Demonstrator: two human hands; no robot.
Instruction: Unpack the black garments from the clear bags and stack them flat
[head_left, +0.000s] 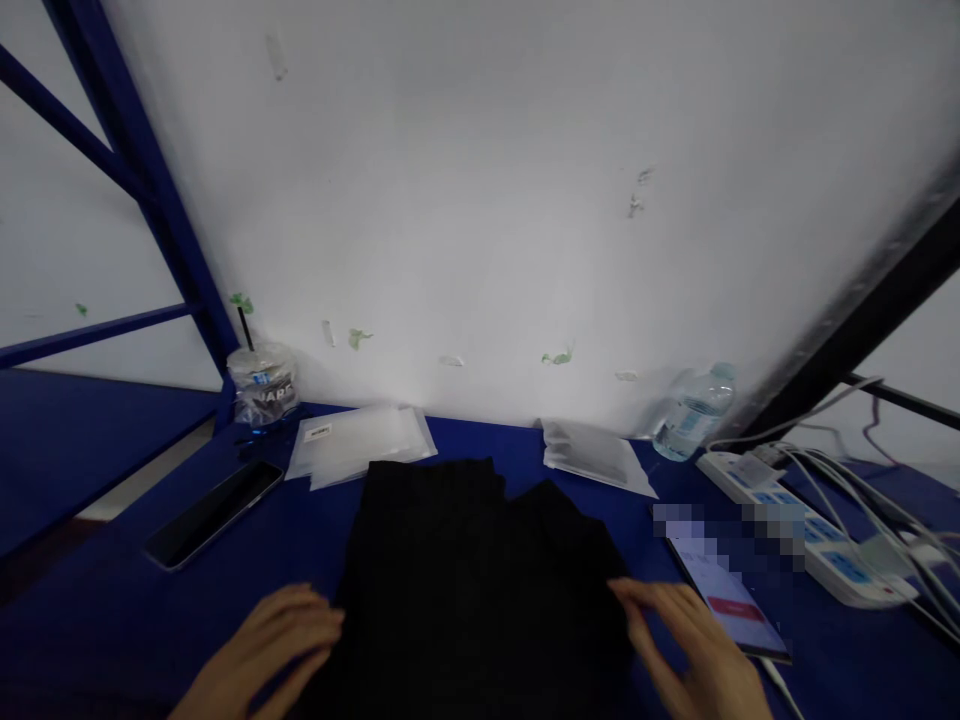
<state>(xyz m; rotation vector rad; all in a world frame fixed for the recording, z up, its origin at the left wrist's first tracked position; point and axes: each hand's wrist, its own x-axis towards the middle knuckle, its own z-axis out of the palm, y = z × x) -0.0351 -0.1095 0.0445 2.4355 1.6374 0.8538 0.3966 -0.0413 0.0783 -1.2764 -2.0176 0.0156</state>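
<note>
A blue worktop (90,620) runs up to a white wall, and in the middle of it lies a black pleated garment (472,570), spread flat. The left hand (262,650) rests at the garment's left edge and the right hand (697,650) at its right edge, each grip loose with fingers spread, clasping nothing. Around it lie clear plastic bags (360,440), a power strip (810,530), a dark phone (214,512), a lit phone (731,600), a water bottle (694,410) and a lidded cup (262,385).
</note>
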